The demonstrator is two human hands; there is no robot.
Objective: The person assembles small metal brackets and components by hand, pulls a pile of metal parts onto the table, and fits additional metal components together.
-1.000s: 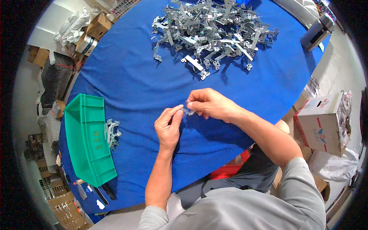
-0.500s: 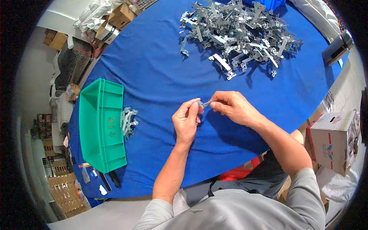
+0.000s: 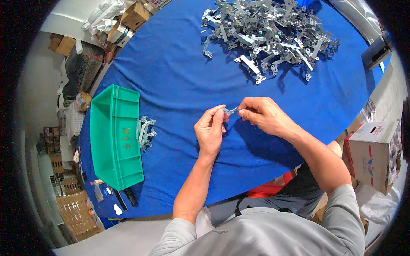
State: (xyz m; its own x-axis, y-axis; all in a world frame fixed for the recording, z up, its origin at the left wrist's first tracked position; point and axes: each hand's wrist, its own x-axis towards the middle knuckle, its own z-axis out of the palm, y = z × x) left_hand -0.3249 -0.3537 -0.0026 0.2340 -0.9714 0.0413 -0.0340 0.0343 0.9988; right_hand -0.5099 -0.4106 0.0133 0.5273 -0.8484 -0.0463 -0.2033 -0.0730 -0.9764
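Observation:
Between my two hands, above the middle of the blue cloth (image 3: 179,81), is a small metal bracket (image 3: 230,111). My left hand (image 3: 211,128) pinches one end between thumb and fingertips. At the other end, the thumb and forefinger of my right hand (image 3: 265,116) close on its tip; most of the piece is hidden by the fingers. A large heap of similar silvery metal brackets (image 3: 273,34) covers the far right of the table. A smaller cluster of brackets (image 3: 146,133) lies on the left, against the side of a green plastic bin (image 3: 128,170).
A dark metallic cylinder-like object (image 3: 376,53) stands at the table's far right edge. Right of the table is a white cardboard box (image 3: 370,155). Several small tools and scraps, including a black strip (image 3: 130,197), lie by the bin's near end. Cartons (image 3: 134,17) are stacked beyond the left edge.
The view has shifted slightly. My right hand looks a little farther from the left, and more of the bracket shows between them. Both hands still grip it.

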